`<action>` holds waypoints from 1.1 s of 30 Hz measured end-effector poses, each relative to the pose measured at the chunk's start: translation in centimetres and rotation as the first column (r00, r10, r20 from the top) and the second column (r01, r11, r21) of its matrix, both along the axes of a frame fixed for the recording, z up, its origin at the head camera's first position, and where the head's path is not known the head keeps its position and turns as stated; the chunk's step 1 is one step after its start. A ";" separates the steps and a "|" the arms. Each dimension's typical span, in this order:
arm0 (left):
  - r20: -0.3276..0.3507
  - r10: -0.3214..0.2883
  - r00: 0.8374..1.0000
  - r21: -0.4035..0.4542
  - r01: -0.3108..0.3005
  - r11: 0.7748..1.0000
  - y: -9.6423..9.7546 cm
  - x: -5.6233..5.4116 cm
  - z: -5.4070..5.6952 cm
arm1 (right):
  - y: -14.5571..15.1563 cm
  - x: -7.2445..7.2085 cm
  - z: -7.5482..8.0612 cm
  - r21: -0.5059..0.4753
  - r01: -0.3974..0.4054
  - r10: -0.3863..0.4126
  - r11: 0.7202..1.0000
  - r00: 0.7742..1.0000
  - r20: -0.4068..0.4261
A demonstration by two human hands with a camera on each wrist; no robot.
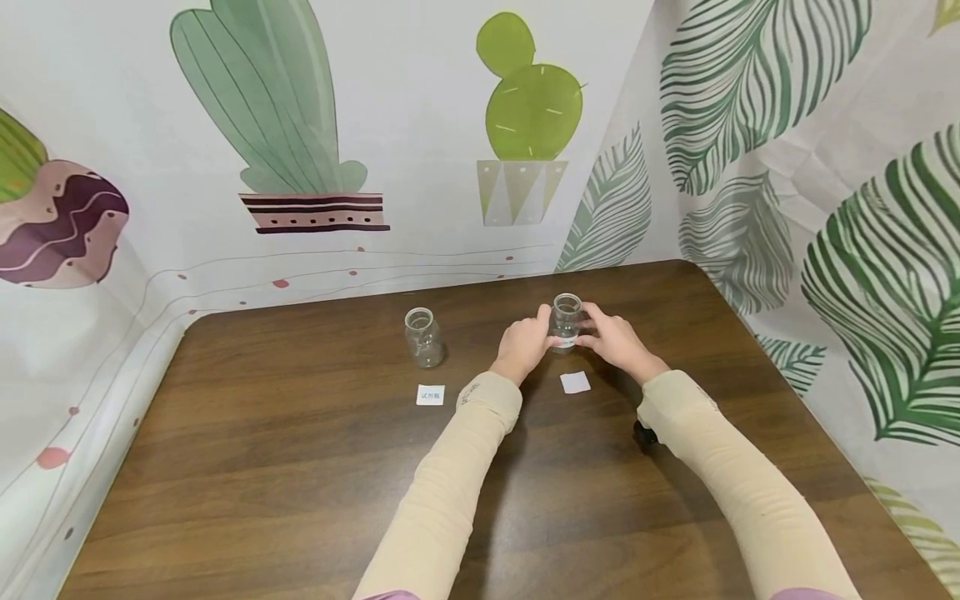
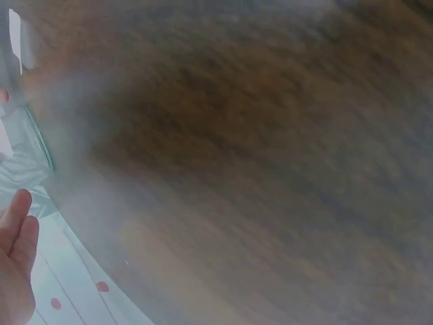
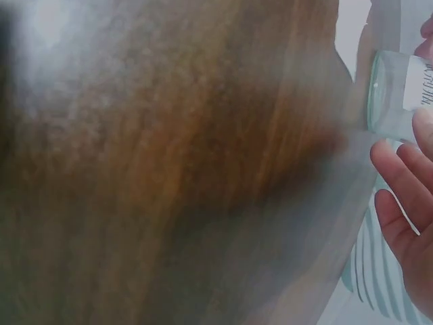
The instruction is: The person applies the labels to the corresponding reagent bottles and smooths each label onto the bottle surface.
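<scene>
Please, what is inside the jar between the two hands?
The jar has no lid, and no contents show through its clear glass. The label, left hand and right hand cover parts of its side; what lies behind them cannot be seen.

Tabletop (image 1: 262, 492): brown, with darker wood-grain streaks. Labelled jar (image 1: 567, 317) and plain jar (image 1: 425, 340): both clear, colourless glass. Label (image 3: 414, 84) on the former: white, dark lettering. Printed card (image 1: 431, 395): white, blue characters. Paper square (image 1: 575, 382): white, faintly lilac. Sleeves (image 1: 442, 492): cream, small dark print near the cuffs, purple cloth (image 1: 806, 594) above. Wall cloth (image 1: 427, 125): white ground, which I see bearing a grey-green cactus (image 1: 273, 92) in a pink pot striped dark purple, a lime cactus (image 1: 534, 112) over pale triangles, green-striped leaves (image 1: 888, 292), and pink dots strung on thin lines.
</scene>
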State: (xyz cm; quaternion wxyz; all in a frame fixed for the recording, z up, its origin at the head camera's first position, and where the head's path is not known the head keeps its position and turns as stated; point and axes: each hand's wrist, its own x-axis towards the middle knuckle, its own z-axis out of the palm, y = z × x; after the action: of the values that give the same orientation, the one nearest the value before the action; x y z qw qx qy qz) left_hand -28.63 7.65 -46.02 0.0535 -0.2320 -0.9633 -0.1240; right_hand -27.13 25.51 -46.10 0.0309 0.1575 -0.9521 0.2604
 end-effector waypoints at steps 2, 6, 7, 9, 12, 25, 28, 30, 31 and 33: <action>0.000 0.007 1.000 0.003 -0.007 1.000 0.1 0.0 0.1 | 0.0 -0.1 -0.2 0.004 0.003 -0.003 1.000 1.000 -0.006; -0.017 0.016 1.000 0.000 -0.016 1.000 0.1 0.1 0.0 | -0.1 -0.2 -0.6 0.018 0.010 -0.010 1.000 1.000 -0.013; -0.025 0.017 1.000 -0.001 -0.017 1.000 0.2 0.1 0.0 | -0.1 -0.2 -0.6 0.021 0.013 -0.013 1.000 1.000 -0.016; -0.034 0.018 0.999 -0.004 -0.018 1.000 0.3 0.1 0.0 | -0.1 -0.2 -0.7 0.038 0.017 -0.016 0.999 1.000 -0.027; -0.044 0.026 0.999 -0.009 -0.027 1.000 0.5 0.2 -0.2 | -0.2 -0.2 -0.7 0.070 0.018 -0.015 0.997 0.999 -0.046; -0.046 0.057 0.997 0.000 -0.057 0.998 0.7 0.5 -0.9 | -0.3 -0.1 -0.7 0.091 0.031 -0.028 0.995 0.999 -0.027; -0.029 0.047 0.998 0.026 -0.046 0.999 0.7 0.5 -1.2 | -0.4 0.0 -0.6 0.082 0.045 -0.045 0.996 0.999 0.003; -0.025 0.040 0.999 0.044 -0.038 0.998 0.7 0.5 -1.4 | -0.5 0.0 -0.7 0.080 0.050 -0.051 0.996 0.999 0.007; -0.023 0.038 0.999 0.051 -0.036 0.998 0.6 0.5 -1.5 | -0.6 0.1 -0.7 0.081 0.053 -0.054 0.995 0.999 0.005; -0.026 0.038 0.999 0.065 -0.036 0.997 0.6 0.5 -1.6 | -0.7 0.1 -0.8 0.088 0.058 -0.057 0.994 0.998 -0.007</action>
State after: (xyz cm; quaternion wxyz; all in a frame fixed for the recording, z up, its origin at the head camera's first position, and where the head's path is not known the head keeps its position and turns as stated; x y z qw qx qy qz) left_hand -28.17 8.27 -47.59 0.0763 -0.2140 -0.9621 -0.1506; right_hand -27.04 24.84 -46.90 0.0334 0.1318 -0.9667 0.2166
